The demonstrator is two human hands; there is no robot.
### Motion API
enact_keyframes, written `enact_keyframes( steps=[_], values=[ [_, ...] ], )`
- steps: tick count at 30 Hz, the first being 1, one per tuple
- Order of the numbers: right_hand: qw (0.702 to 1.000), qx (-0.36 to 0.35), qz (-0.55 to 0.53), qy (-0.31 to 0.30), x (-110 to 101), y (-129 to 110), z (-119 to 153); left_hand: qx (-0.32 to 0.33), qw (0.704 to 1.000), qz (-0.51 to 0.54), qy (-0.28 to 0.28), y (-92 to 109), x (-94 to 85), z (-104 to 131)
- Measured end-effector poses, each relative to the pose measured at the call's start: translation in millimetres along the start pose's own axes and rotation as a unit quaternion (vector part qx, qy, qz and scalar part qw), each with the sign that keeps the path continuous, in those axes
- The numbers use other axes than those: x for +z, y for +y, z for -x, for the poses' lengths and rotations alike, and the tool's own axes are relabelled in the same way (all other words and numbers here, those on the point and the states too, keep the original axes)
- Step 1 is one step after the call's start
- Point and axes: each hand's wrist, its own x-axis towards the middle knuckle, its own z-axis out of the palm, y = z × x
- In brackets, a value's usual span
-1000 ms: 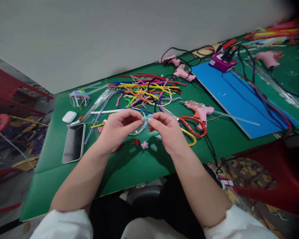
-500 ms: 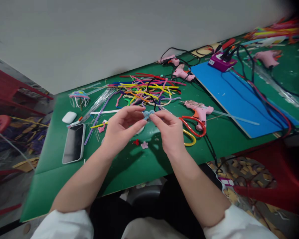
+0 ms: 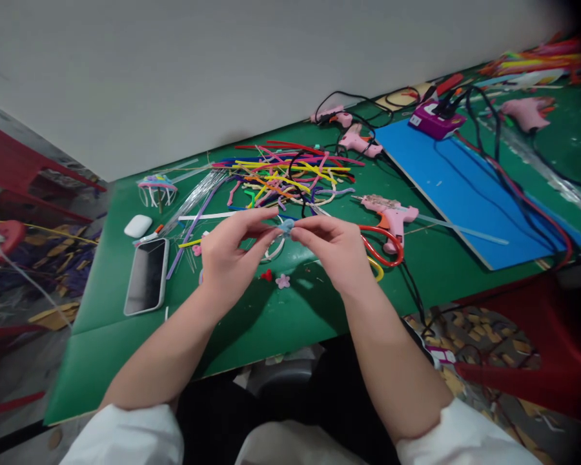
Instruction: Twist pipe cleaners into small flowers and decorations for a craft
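A small light-blue piece of bent pipe cleaner [image 3: 286, 226] is pinched between both my hands above the green table. My left hand [image 3: 232, 255] grips its left side with thumb and a finger, the index finger stretched above. From the right, my right hand [image 3: 333, 250] holds it with thumb and fingertips pressed together. Its exact shape is partly hidden by the fingers. Below the hands lie a pink flower [image 3: 283, 281] and a small red piece [image 3: 266, 275]. Behind my right hand show the scissors' red handle [image 3: 392, 258] and yellow handle [image 3: 376, 268].
Many coloured pipe cleaners [image 3: 290, 171] are heaped beyond the hands. A pink glue gun [image 3: 391, 216] lies to the right, near a blue board [image 3: 458, 187] bearing a purple power socket [image 3: 436, 121]. At left are a phone [image 3: 146, 278], a white case [image 3: 138, 226] and a small umbrella-like ornament [image 3: 157, 187].
The blue piece has turned and looks more compact between my fingertips. My right hand has shifted slightly right and covers more of the scissors. The whole view has moved a little.
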Motion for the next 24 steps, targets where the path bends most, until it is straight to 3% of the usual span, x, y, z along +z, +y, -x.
enact_keyframes(
  steps=[5,10,14,24],
  values=[
    [0.993,0.057,-0.101,-0.007,4,6,-2,-0.017,0.999,0.047,0.003,-3,2.6,1],
    [0.99,0.059,-0.129,0.013,9,7,0,-0.056,0.995,0.087,-0.002,-3,8.3,3],
    [0.994,0.04,-0.101,0.033,11,7,1,-0.065,0.992,0.106,-0.007,-4,12.1,4],
    [0.999,-0.022,0.029,0.011,2,1,1,-0.078,0.989,0.12,-0.025,-5,11.4,2]
  ],
)
